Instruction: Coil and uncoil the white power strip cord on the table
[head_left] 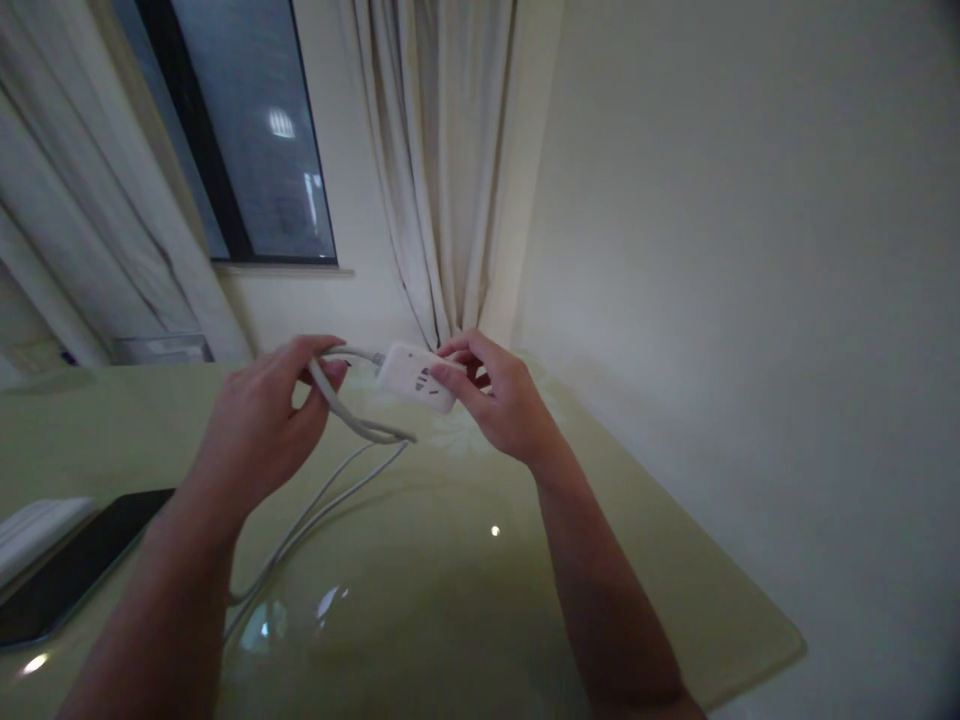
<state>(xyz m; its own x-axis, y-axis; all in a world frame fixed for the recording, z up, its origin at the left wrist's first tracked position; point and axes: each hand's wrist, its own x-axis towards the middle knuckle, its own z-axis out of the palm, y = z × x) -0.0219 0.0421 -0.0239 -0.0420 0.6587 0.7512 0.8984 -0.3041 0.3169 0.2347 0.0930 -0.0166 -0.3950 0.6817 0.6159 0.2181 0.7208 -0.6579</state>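
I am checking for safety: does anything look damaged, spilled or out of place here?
Nothing stands out. The right hand holds the small white plastic socket block, the left hand its looped pale grey cable; neither shows damage.

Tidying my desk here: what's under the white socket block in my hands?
Below the socket block: its cable looping from the left hand down to the glossy tabletop. The right hand covers its far end.

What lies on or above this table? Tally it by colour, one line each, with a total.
White: 3 (power strip in the right hand, cable in the left hand, flat item at the left edge of the table)
Black: 1 (flat device on the table)
Total: 4
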